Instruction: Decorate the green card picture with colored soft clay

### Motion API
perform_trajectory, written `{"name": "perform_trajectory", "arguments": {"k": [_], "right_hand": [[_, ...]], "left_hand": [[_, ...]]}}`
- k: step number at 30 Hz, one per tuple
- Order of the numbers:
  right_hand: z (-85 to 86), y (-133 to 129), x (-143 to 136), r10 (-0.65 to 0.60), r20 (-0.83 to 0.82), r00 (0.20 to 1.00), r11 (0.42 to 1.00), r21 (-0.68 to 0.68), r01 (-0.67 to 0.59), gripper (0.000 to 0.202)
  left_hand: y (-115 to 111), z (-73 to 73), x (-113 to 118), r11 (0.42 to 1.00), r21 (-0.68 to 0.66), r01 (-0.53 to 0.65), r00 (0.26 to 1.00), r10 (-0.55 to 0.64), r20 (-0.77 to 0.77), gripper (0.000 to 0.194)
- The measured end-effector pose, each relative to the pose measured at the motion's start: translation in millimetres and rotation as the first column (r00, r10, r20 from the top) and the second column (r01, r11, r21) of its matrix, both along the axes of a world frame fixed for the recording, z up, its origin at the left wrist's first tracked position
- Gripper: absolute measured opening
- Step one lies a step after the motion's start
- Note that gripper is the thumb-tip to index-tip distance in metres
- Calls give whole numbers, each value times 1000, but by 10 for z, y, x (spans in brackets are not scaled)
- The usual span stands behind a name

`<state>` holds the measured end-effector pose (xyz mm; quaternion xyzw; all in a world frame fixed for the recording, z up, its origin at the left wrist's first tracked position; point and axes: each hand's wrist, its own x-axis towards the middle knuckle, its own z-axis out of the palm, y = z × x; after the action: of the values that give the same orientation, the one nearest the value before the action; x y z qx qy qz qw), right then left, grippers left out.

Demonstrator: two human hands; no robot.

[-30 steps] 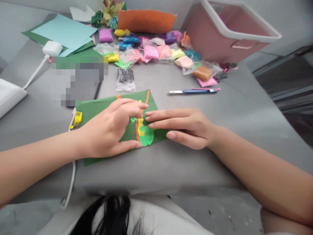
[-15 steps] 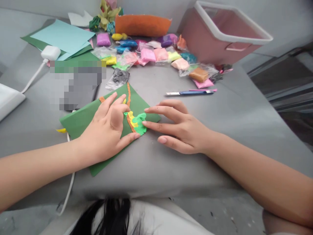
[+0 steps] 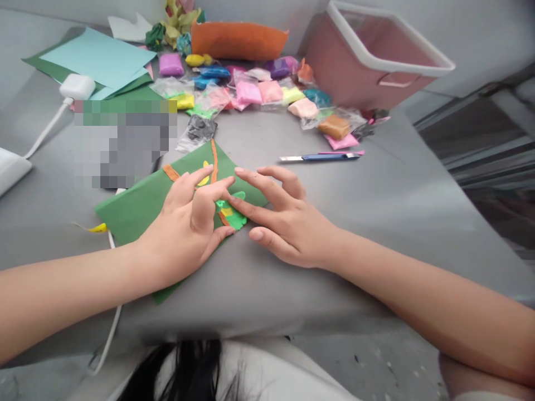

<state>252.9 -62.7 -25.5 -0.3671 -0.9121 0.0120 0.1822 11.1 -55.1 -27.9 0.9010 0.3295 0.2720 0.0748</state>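
the green clay (image 3: 239,220) lies between my two hands, just to the right of my left thumb tip and to the left of my right thumb. it sits near the right-hand end of the green card (image 3: 134,209), close to the edge nearest my body. my right hand (image 3: 296,223) comes at it from the right, its forefinger reaching across the top of the clay and seeming to touch it, so that hand is the better placed of the two, though my left thumb is about as near.

the card's long axis slants from near my left wrist, under my left hand (image 3: 179,223), away from me and to the right. an orange strip (image 3: 214,156) runs beyond my left fingertips to the far corner, and a yellow piece (image 3: 204,178) shows just beside those fingertips.

my left hand is spread over the card, forefinger bent and thumb apart, low by the clay's near end; i see no pinch. my right hand is loosely spread too, its thumb well apart from the fingers and off the card, gripping nothing. how hard either hand presses, i cannot tell.
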Motion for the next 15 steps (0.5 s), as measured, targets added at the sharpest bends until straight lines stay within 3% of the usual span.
{"name": "perform_trajectory", "arguments": {"k": [6,15], "right_hand": [[-31,-47,54,-107,54,993,988,-108,113,58],[-29,-17,176,-124,117,985,977,-158,142,55]], "left_hand": [[-19,14,-14,1000,-20,-1,1000,0,-11,49],[-29,24,-31,999,-32,-7,1000,6,-30,46]]}}
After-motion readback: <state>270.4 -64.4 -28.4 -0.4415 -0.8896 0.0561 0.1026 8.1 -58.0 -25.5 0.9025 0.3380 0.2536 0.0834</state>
